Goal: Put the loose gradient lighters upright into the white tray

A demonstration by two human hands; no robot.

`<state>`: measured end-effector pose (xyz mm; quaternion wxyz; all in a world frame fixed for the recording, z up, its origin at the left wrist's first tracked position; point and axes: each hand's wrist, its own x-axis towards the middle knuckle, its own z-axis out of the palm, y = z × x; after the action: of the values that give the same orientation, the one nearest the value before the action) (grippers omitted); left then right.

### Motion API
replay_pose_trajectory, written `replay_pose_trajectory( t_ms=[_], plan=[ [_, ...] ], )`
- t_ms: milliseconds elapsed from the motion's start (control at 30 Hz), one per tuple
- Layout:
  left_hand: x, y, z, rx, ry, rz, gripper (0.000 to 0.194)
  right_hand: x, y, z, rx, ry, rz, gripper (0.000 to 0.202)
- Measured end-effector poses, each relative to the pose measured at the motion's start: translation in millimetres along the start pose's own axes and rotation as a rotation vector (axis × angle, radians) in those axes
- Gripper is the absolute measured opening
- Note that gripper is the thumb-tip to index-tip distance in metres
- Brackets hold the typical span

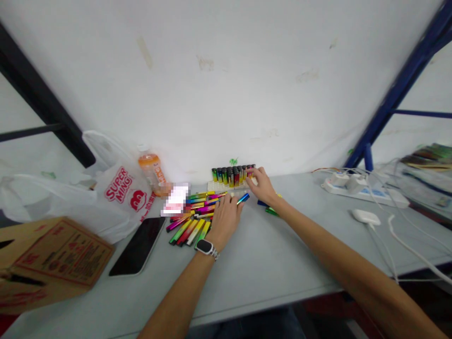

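I sit at a pale grey bench (268, 263) pushed against a scuffed white wall (226, 70). A blue metal frame (399, 94) slants up at the right, a black one at the left. On the bench's left side lie a cardboard box (52, 256), a white plastic bag (116, 197) printed in red, an orange drink bottle (152, 173) and a dark phone (139, 246) face up. At the right sit a white power strip (363, 190) and trailing cables.

My left hand (226, 219), a watch (206, 247) on its wrist, rests palm down on a heap of bright multicoloured sticks (192, 214), its fingers closed around 1 blue stick (243, 198) that pokes out toward the right. My right hand (263, 186) reaches forward to a white tray (226, 186) of upright sticks by the wall, fingers curled onto the tray's right end; I cannot tell whether they pinch anything.

A small patch beside the bottle is blurred out. Items at the far right edge are cut off and unclear.
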<state>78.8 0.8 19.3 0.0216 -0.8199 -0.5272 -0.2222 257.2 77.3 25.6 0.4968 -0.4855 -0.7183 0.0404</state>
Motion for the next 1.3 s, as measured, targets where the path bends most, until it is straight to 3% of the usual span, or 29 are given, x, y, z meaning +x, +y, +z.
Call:
replay_pose_trajectory(
  t_ms=[133, 233, 300, 433, 600, 733, 933, 1167, 1300],
  plan=[
    [-1.7, -6.1, 0.7, -0.415, -0.034, 0.048, 0.022, -26.4, -39.3, 7.8, 0.274, 0.12, 0.132, 0.024],
    [-4.6, -7.3, 4.1, -0.651, -0.101, 0.075, 0.016, -39.2, -61.0, 14.6, 0.444, 0.069, 0.238, 0.029],
    [-6.5, -5.4, 4.1, -0.71, -0.086, 0.062, 0.017, -44.7, -70.4, 18.2, 0.51, 0.056, 0.243, 0.029],
    [-8.4, 1.1, -4.5, -0.771, -0.012, -0.012, 0.013, -53.4, -76.8, 21.5, 0.574, 0.11, 0.287, 0.035],
    [-7.4, 5.1, -7.8, -0.818, 0.095, -0.143, 0.042, -64.1, -71.1, 23.9, 0.712, 0.05, 0.412, 0.043],
    [-4.2, 3.3, -0.8, -0.802, 0.092, -0.222, 0.046, -66.8, -69.6, 26.0, 0.751, 0.019, 0.442, 0.042],
    [1.9, 0.5, -0.6, -0.778, 0.122, -0.293, 0.035, -69.6, -72.2, 29.6, 0.736, -0.055, 0.435, 0.039],
    [-0.1, -0.6, -5.7, -0.802, 0.166, -0.333, 0.051, -73.3, -70.8, 33.6, 0.733, -0.076, 0.383, 0.042],
    [-0.2, -1.8, -5.3, -0.793, 0.189, -0.341, 0.049, -73.6, -72.5, 33.0, 0.719, -0.083, 0.369, 0.043]
  ],
)
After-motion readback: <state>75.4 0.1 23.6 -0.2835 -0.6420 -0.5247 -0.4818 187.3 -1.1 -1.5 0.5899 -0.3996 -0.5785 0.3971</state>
